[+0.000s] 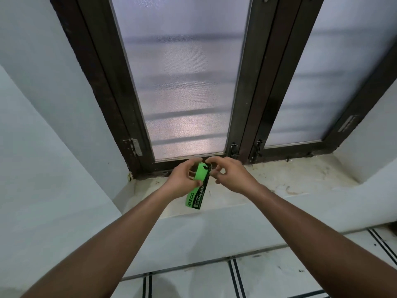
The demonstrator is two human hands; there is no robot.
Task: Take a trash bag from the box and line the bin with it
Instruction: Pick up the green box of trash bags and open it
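Observation:
A long, narrow green and black box (198, 186) printed with "GARBAGE BAGS" is held above the window sill, its upper end toward the window. My left hand (182, 181) grips the box around its upper half. My right hand (227, 175) is at the box's top end, with thumb and fingers pinched at the flap there. No trash bag shows outside the box. No bin is in view.
A stained pale window sill (279, 179) runs under a dark-framed window (187, 82) with frosted panes and latches (234, 150). White walls flank the recess. Tiled floor with dark lines (236, 280) lies below.

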